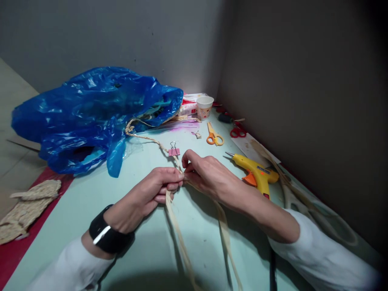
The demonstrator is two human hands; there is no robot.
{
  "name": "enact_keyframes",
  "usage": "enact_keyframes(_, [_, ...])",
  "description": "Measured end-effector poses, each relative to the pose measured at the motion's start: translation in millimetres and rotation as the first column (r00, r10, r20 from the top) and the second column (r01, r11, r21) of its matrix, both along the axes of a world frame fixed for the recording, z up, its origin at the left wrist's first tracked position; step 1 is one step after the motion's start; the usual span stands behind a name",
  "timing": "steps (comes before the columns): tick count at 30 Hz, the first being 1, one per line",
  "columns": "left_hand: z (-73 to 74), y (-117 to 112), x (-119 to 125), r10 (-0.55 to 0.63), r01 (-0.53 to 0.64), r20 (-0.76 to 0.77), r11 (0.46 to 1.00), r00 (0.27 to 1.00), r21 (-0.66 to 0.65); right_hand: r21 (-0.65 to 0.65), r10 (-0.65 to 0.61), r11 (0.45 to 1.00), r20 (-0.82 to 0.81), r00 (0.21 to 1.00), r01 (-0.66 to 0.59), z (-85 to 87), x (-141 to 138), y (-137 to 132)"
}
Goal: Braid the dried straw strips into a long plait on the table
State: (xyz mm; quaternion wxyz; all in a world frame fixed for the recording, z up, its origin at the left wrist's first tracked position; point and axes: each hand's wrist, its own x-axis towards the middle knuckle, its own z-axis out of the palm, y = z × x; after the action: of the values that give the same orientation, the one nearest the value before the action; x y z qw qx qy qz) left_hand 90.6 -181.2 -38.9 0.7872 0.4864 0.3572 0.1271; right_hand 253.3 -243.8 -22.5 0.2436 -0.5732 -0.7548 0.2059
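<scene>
My left hand (162,184) pinches a pale braided cord (153,140) near the middle of the table, its fingers closed around the strands. Right beside it, my right hand (201,171) has its fingers curled and pressed on the strands at the same spot. A pink binder clip (173,151) grips the cord just beyond my fingertips. From the clip the braid runs back to a knotted loop by the blue bag. Two loose flat strands, a left strand (178,230) and a right strand (224,230), hang toward me from my hands. The exact hold of the fingertips is partly hidden.
A blue plastic bag (91,109) fills the back left. Toward the right lie a yellow glue gun (253,167), orange-handled scissors (214,136), red-handled scissors (238,132) and loose strands. A paper cup (205,108) stands near the wall. A woven piece (33,206) lies at the left edge.
</scene>
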Motion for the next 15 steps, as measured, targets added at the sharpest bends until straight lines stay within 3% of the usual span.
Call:
enact_keyframes(6, [-6.1, -3.7, -0.5, 0.057, -0.058, 0.031, 0.998, 0.998, 0.012, -0.005, 0.014, 1.0, 0.089, 0.996, -0.014, -3.7, 2.4, 2.3])
enact_keyframes(12, [-3.1, -12.7, 7.2, 0.26, -0.24, -0.07, 0.947, 0.963, 0.215, 0.032, 0.013, 0.999, 0.193, 0.981, -0.02, -4.3, 1.6, 0.0])
enact_keyframes(15, [-3.4, -16.4, 9.4, 0.297, -0.265, -0.094, 0.929, 0.95, 0.26, 0.041, -0.048, 0.998, 0.258, 0.965, 0.038, -1.7, -2.8, -2.2])
